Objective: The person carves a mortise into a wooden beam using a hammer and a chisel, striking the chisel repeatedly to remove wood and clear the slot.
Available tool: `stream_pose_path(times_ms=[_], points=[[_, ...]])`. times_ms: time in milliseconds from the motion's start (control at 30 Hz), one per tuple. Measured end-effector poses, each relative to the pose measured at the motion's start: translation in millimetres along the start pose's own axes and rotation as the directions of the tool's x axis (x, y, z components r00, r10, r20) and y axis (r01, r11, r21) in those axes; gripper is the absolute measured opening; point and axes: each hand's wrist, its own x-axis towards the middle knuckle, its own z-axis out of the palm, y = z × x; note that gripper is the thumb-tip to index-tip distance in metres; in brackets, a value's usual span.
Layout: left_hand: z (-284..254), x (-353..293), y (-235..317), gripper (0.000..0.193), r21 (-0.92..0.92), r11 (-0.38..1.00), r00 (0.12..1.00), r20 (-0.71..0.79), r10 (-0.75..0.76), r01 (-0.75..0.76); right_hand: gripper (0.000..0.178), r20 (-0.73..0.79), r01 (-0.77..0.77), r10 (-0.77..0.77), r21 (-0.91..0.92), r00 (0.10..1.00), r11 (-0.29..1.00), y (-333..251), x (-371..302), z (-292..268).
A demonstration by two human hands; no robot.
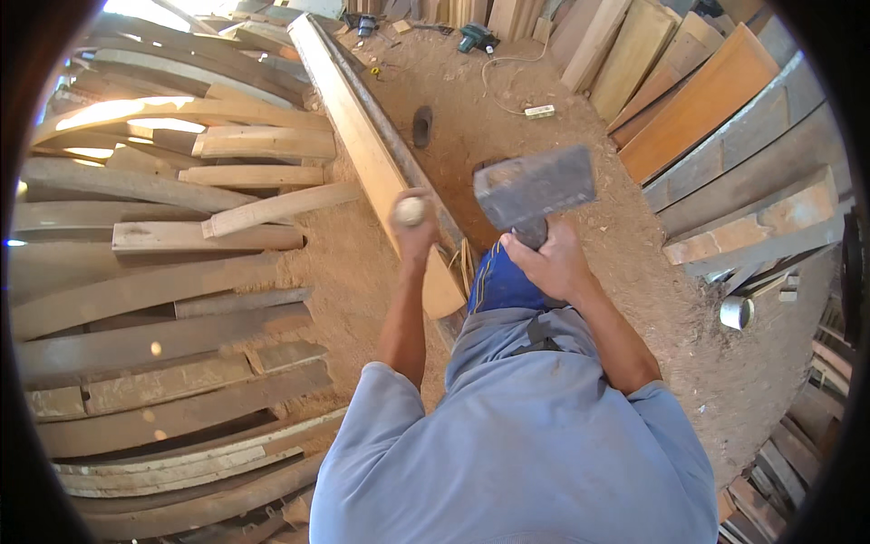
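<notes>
My left hand point(418, 243) is closed around the handle of a chisel point(410, 211), whose round pale wooden end points up at me; its blade is hidden below the hand. The fist is over the near part of a long, pale wooden beam point(358, 150) running away to the upper left. My right hand point(555, 258) grips the short handle of a mallet point(536, 188) with a dark, blocky head. That head is raised to the right of the beam, apart from the chisel, and slightly blurred. Wood slivers point(465, 263) stick up beside the beam's near end.
Stacked curved timbers point(154, 272) fill the left side. Boards point(707, 109) lean along the right. On the dusty floor point(544, 100) lie a dark shoe point(422, 126), a green power tool point(476, 37), a cord with a pale socket strip point(539, 111), and a white cup point(736, 313).
</notes>
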Motion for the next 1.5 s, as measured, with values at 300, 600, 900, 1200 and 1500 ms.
stream_pose_path(times_ms=[300,600,900,1200,1500], points=[[-102.6,-53.5,-37.9,0.079,0.897,0.438,0.974,0.143,-0.175,-0.053,0.013,-0.036,-0.169,0.193,0.342,0.981,0.924,27.6,-60.8,-11.7],[-134.0,-144.8,-147.3,0.045,0.823,0.530,0.838,0.130,-0.530,0.207,0.020,-0.059,0.072,-0.058,0.278,0.997,0.958,-13.7,-66.7,-33.7],[-220.9,-159.2,-141.6,0.040,0.800,0.548,0.924,-0.020,-0.382,0.244,0.021,-0.001,0.106,-0.109,0.247,0.994,0.963,29.7,-36.1,-36.5],[-329.4,-84.9,99.0,0.028,0.919,0.384,0.939,-0.208,0.274,0.092,0.025,0.261,-0.426,0.354,0.318,0.898,0.847,95.1,-57.2,-14.4],[-121.7,0.8,210.7,0.027,0.446,0.838,0.900,-0.140,0.413,-0.315,0.028,0.050,-0.273,0.269,0.250,0.962,0.929,69.4,-35.4,-12.0]])
